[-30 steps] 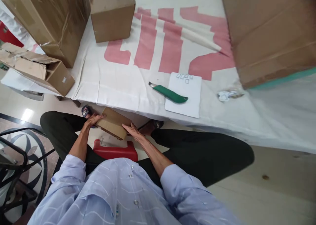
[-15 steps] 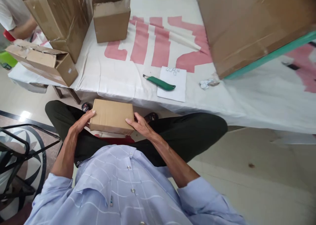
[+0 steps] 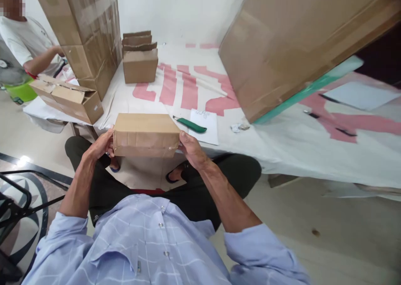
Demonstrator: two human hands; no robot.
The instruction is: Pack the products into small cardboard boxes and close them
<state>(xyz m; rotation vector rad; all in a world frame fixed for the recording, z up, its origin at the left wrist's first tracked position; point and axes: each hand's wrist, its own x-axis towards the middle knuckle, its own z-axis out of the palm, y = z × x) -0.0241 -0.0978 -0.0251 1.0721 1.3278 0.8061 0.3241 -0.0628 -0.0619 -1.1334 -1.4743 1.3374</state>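
Note:
A closed brown cardboard box (image 3: 145, 134) is held level in front of me, over my lap at the table's front edge. My left hand (image 3: 105, 145) grips its left end, with the fingers partly hidden at the side. At the right end my right hand (image 3: 191, 147) holds on, thumb near the top corner and the other fingers mostly out of sight. Just beyond the box, a green utility knife (image 3: 191, 125) lies partly on a white sheet of paper (image 3: 209, 130) with small drawn shapes.
A tall taped carton stack (image 3: 90, 39) stands at the back left, beside an open small box (image 3: 140, 66) and a long box (image 3: 69, 99). A large carton (image 3: 282, 39) fills the right. Crumpled paper (image 3: 240, 127) lies nearby. Another person (image 3: 34, 47) sits far left.
Both hands have raised the box from the lap toward the table edge and tipped it, so its front side shows more. The view has tilted up, bringing the wall and the other person into sight.

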